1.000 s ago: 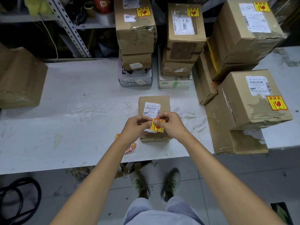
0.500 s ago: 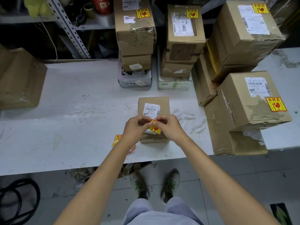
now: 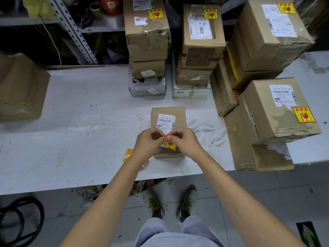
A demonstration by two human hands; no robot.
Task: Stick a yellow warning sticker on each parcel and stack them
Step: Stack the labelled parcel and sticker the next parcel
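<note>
The yellow square warning sticker with red print (image 3: 170, 144) is held just above the near end of the small brown cardboard parcel (image 3: 168, 112). Its upper edge curls over. The left hand (image 3: 147, 142) and the right hand (image 3: 186, 142) meet at the sticker. The fingers (image 3: 157, 133) of both hands are curled and pinch its upper edge from opposite sides.

The parcel lies flat on the white table (image 3: 89, 122), near the front edge, and carries a white shipping label (image 3: 166, 121) on its top face. A loose sheet of yellow stickers (image 3: 128, 154) lies on the table just left of the parcel, partly covered by the left forearm.

Behind the parcel stand a left stack of boxes (image 3: 146, 41) and a middle stack of boxes (image 3: 201, 50); the top box of each bears a yellow sticker. To the right are larger brown stickered cartons (image 3: 277, 122), piled on one another. A large plain brown carton (image 3: 19, 88) sits at the table's far left, well apart from the parcel.
</note>
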